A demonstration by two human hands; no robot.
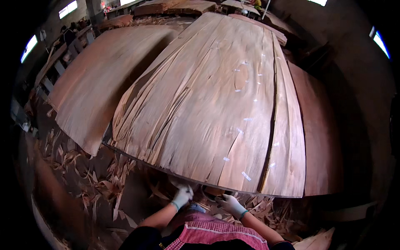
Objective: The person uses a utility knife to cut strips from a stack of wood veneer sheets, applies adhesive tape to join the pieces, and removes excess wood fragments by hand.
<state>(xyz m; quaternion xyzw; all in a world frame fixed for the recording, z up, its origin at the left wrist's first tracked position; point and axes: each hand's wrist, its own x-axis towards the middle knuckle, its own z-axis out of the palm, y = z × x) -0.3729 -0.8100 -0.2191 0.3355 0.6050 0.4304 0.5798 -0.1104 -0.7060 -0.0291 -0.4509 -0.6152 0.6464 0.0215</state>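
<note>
Wide sheets of pale wood veneer (200, 96) lie stacked in front of me, with long splits along the grain and small strips of whitish tape (246, 176) on the right part. My left hand (182, 196), in a white glove with a green cuff, is just below the near edge of the stack; it is smeared by motion and its fingers do not show clearly. To its right, my right hand (231, 206), gloved the same way, is closed around a small dark object (219, 201) that I cannot make out. Both hands are apart from the veneer.
Another veneer stack (104, 75) stands to the left, and a reddish sheet (318, 133) lies at the right. Veneer scraps (98, 183) litter the floor around me. More sheets (175, 6) are piled at the back. I wear a pink checked apron (221, 232).
</note>
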